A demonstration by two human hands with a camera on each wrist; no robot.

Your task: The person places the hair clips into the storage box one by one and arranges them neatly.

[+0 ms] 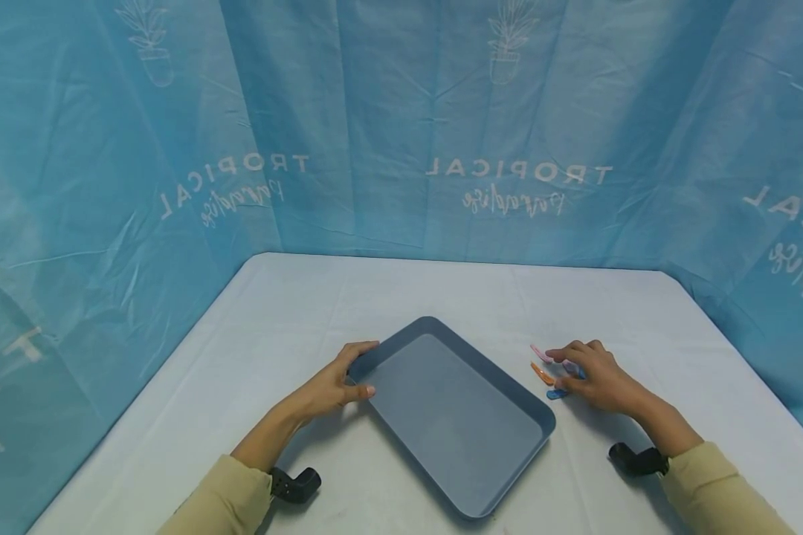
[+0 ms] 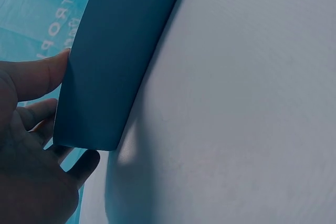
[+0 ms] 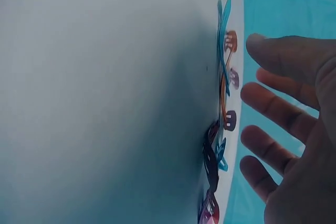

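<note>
A grey rectangular tray lies turned at an angle on the white-covered table. My left hand grips its left corner, thumb over the rim and the other fingers along the outer side. In the left wrist view, the tray's outer wall stands beside the thumb. Over a small group of hair clips right of the tray hovers my right hand, its fingers loosely spread. Pink, orange and blue clips show beside the fingertips; others are partly hidden. The right wrist view shows a gap between fingers and clips.
White cloth covers the table. Blue printed curtains hang behind it and along both sides. A black device is strapped to the left wrist and another to the right wrist.
</note>
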